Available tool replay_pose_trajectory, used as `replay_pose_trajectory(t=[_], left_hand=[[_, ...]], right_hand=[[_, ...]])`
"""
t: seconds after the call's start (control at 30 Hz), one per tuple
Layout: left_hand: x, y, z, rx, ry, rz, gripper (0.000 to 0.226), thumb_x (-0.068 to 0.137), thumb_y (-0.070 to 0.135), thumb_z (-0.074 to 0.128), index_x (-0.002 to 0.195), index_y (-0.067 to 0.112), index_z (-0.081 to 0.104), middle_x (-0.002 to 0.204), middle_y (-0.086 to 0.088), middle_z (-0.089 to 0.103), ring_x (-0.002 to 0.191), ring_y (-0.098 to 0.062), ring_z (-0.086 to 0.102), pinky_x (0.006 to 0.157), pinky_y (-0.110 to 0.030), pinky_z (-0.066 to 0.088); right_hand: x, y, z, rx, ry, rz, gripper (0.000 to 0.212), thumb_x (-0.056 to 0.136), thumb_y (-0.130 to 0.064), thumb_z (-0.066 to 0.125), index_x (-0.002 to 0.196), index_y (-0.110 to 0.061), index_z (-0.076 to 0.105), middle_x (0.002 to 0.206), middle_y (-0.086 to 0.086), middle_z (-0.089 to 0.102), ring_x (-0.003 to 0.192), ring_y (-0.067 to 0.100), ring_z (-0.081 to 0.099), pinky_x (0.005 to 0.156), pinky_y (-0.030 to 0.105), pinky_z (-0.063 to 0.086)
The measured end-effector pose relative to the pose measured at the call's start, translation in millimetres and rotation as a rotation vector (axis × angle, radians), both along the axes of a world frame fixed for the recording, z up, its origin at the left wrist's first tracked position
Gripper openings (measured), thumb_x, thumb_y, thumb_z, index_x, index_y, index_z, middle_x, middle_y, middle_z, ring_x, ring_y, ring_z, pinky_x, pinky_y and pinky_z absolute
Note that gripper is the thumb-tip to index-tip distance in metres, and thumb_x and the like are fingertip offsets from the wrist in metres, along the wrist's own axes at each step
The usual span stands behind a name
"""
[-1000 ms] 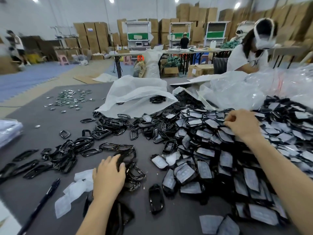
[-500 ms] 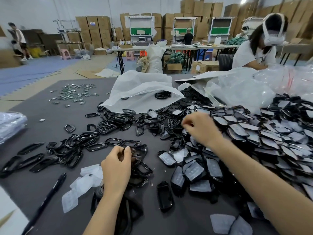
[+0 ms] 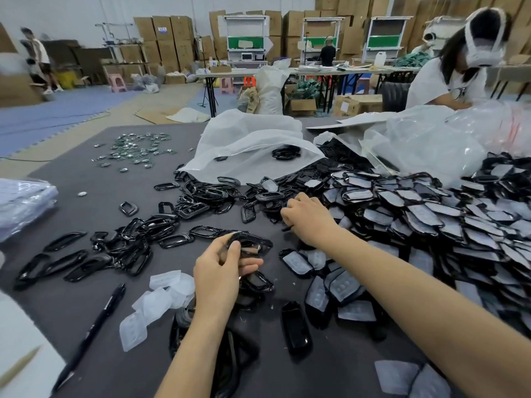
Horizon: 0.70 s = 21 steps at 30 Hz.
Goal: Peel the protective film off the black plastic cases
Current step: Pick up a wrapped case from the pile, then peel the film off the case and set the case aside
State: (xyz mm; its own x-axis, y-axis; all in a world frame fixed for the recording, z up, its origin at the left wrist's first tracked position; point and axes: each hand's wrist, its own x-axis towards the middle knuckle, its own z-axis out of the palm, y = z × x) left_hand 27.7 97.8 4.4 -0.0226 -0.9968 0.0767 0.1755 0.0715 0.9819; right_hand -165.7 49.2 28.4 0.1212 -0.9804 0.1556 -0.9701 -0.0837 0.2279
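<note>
Cardboard boxes (image 3: 169,33) wall the hall behind your grey table (image 3: 57,297), where film-covered black cases (image 3: 416,214) heap to your right. Your left hand (image 3: 218,274) has lifted off the table and now pinches one black case (image 3: 253,245) between thumb and fingers (image 3: 250,265), while your right hand (image 3: 309,219) has swept in from deep in the heap to its near edge, fingers curled downward, though whether they hold anything I cannot tell. You look ready to start another peel.

Open grey mat (image 3: 86,219) on the left; heaped cases (image 3: 431,214) wall off the right, black frames (image 3: 135,248) litter the middle.
</note>
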Motion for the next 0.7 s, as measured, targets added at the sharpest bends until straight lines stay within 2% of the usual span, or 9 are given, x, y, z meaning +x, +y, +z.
replay_pose_trajectory(t=[0.03, 0.07, 0.13, 0.2, 0.3, 0.4, 0.47, 0.63, 0.7], left_hand=[[-0.6, 0.4, 0.3, 0.006, 0.011, -0.006, 0.02, 0.1, 0.006, 0.048, 0.097, 0.02, 0.062, 0.071, 0.002, 0.074, 0.064, -0.022, 0.073, 0.053, -0.016, 0.053], [-1.4, 1.0, 0.6, 0.02, 0.038, -0.02, 0.02, 0.1, 0.005, 0.047, 0.098, 0.017, 0.062, 0.073, -0.001, 0.074, 0.064, -0.021, 0.073, 0.053, -0.016, 0.053], [-3.5, 3.3, 2.7, 0.07, 0.155, -0.073, 0.017, 0.099, 0.002, 0.047, 0.095, 0.009, 0.063, 0.077, -0.008, 0.075, 0.065, -0.02, 0.073, 0.055, -0.016, 0.054], [-7.3, 6.2, 4.9, 0.151, 0.337, -0.125, 0.016, 0.097, -0.001, 0.049, 0.088, 0.005, 0.06, 0.08, -0.011, 0.075, 0.069, -0.019, 0.073, 0.058, -0.017, 0.054], [-16.5, 12.8, 6.0, 0.304, 0.586, -0.209, 0.012, 0.095, -0.001, 0.05, 0.086, 0.0, 0.058, 0.087, -0.016, 0.075, 0.079, -0.019, 0.074, 0.06, -0.017, 0.056], [-25.7, 21.9, 4.8, 0.414, 0.73, -0.321, 0.008, 0.087, -0.002, 0.054, 0.09, -0.007, 0.06, 0.093, -0.023, 0.072, 0.091, -0.026, 0.073, 0.064, -0.018, 0.057], [-30.6, 26.9, 4.0, 0.47, 0.761, -0.378, 0.015, 0.077, -0.003, 0.059, 0.091, -0.008, 0.06, 0.101, -0.027, 0.07, 0.098, -0.028, 0.071, 0.066, -0.019, 0.058], [-33.0, 28.3, 1.3, 0.542, 0.775, -0.406, 0.018, 0.07, -0.001, 0.065, 0.083, -0.014, 0.068, 0.115, -0.033, 0.063, 0.101, -0.029, 0.07, 0.064, -0.019, 0.058], [-32.3, 27.5, 0.6, 0.555, 0.788, -0.398, 0.033, 0.068, -0.001, 0.066, 0.098, -0.014, 0.063, 0.117, -0.032, 0.062, 0.103, -0.028, 0.069, 0.067, -0.019, 0.059]], right_hand=[[1.5, 4.6, 3.9, -0.02, -0.111, 0.04, 0.018, 0.089, 0.0, 0.052, 0.101, -0.014, 0.052, 0.112, 0.006, 0.055, 0.115, 0.026, 0.042, 0.092, 0.034, 0.035], [3.5, 12.6, 9.1, -0.066, -0.314, 0.065, 0.015, 0.09, -0.001, 0.054, 0.095, -0.015, 0.049, 0.104, 0.007, 0.057, 0.107, 0.025, 0.047, 0.089, 0.033, 0.039], [8.7, 37.1, 20.2, -0.162, -0.862, 0.07, 0.017, 0.089, -0.005, 0.062, 0.089, -0.016, 0.05, 0.089, 0.005, 0.062, 0.086, 0.021, 0.058, 0.078, 0.031, 0.048], [10.2, 69.6, 25.9, -0.263, -1.272, 0.065, 0.016, 0.086, -0.007, 0.068, 0.092, -0.02, 0.059, 0.082, -0.002, 0.068, 0.071, 0.012, 0.064, 0.065, 0.022, 0.052], [11.0, 114.2, 20.8, -0.258, -1.739, 0.092, 0.021, 0.082, -0.005, 0.069, 0.098, -0.018, 0.068, 0.078, 0.004, 0.073, 0.069, 0.016, 0.07, 0.062, 0.02, 0.055], [4.8, 136.2, 13.1, -0.222, -2.213, 0.035, 0.014, 0.073, -0.007, 0.064, 0.087, -0.006, 0.063, 0.075, 0.01, 0.071, 0.071, 0.024, 0.072, 0.061, 0.02, 0.056], [-0.5, 140.0, 10.6, -0.211, -2.357, -0.019, 0.009, 0.073, -0.005, 0.061, 0.081, -0.004, 0.059, 0.076, 0.011, 0.07, 0.072, 0.026, 0.072, 0.06, 0.019, 0.056], [-1.1, 140.5, 10.2, -0.196, -2.405, -0.048, 0.016, 0.073, -0.008, 0.061, 0.086, 0.002, 0.059, 0.076, 0.013, 0.071, 0.072, 0.026, 0.073, 0.057, 0.016, 0.055], [0.9, 140.5, 10.2, -0.19, -2.403, -0.062, 0.018, 0.074, -0.011, 0.061, 0.085, 0.003, 0.061, 0.074, 0.014, 0.071, 0.07, 0.026, 0.073, 0.055, 0.016, 0.055]])
